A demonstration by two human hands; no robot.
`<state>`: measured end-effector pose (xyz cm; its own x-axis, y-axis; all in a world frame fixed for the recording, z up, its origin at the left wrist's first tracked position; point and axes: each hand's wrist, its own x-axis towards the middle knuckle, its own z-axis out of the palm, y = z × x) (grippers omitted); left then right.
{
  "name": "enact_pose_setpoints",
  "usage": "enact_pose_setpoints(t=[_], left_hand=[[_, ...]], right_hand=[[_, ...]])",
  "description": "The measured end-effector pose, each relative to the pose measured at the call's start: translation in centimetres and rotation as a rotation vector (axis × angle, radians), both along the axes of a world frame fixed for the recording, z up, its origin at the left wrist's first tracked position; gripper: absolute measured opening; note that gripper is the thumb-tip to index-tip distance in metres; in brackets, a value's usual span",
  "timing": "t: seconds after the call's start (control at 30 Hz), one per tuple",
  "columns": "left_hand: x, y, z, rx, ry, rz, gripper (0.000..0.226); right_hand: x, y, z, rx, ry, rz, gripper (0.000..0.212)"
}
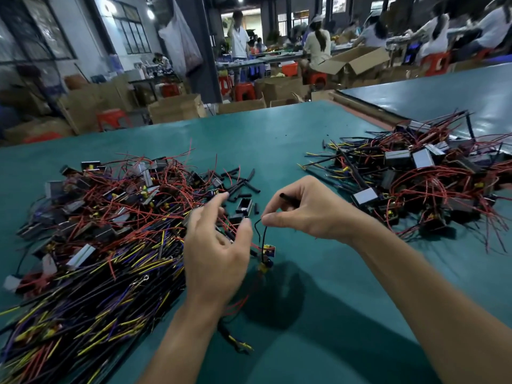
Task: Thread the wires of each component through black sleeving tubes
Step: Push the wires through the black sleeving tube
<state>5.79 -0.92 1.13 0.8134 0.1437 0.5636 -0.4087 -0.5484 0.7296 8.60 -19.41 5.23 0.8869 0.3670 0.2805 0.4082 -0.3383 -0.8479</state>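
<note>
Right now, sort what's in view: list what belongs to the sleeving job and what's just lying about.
Job: right hand pinching the wire of a hanging component; left hand; loose tubes; left pile; right pile.
Lying about: boxes; stools.

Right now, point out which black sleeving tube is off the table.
The tube gripped in the right hand, poking out above its thumb; the other loose tubes lie flat on the green table.
</note>
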Motion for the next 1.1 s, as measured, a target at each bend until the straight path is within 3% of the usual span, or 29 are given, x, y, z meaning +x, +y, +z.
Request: enact_pose_setpoints(t=[0.07, 0.13, 0.2, 0.33, 0.53, 0.67, 0.8, 0.93, 1.1], left_hand=[[-0.4, 0.0, 0.5, 0.014, -0.195, 0.01, 0.045], [-0.7, -0.5, 0.3, 0.109, -0.265, -0.06, 0.045], [-0.8, -1.1, -0.1, 0.093, -0.161, -0.171, 0.038], [-0.3, -1.4, -0.7, -0.142, 0.065, -0.255, 0.007], [-0.3, -1.4, -0.3, -0.418, 0.335, -0.491, 0.014], [0.0, -1.1, -0.2, -0.412, 0.357, -0.481, 0.016], [0.3, -0.7, -0.5, -0.36, 0.314, -0.369, 0.019], [0.5, -0.6, -0.8, -0.267, 0.266, -0.358, 0.018], [0.4, -0.9, -0.6, -0.326, 0.264, -0.45, 0.017]], right_hand=[[0.1, 0.3, -0.2, 0.028, 0.018, -0.017, 0.016], [0.1, 0.8, -0.3, 0.057, 0.013, -0.008, 0.018], [0.2, 1.1, -0.4, 0.07, 0.004, 0.0, 0.016], [0.3, 1.0, -0.6, 0.059, -0.016, -0.032, 0.014], [-0.1, 1.2, -0.4, 0.071, 0.006, -0.003, 0.017], [-0.4, 0.8, 0.2, 0.057, -0.013, -0.079, 0.021], [0.0, 0.1, 1.2, 0.223, 0.151, -0.136, 0.036], [0.1, 0.3, 1.3, 0.151, 0.125, -0.159, 0.044], [0.1, 0.8, 0.7, 0.258, 0.101, -0.114, 0.029]])
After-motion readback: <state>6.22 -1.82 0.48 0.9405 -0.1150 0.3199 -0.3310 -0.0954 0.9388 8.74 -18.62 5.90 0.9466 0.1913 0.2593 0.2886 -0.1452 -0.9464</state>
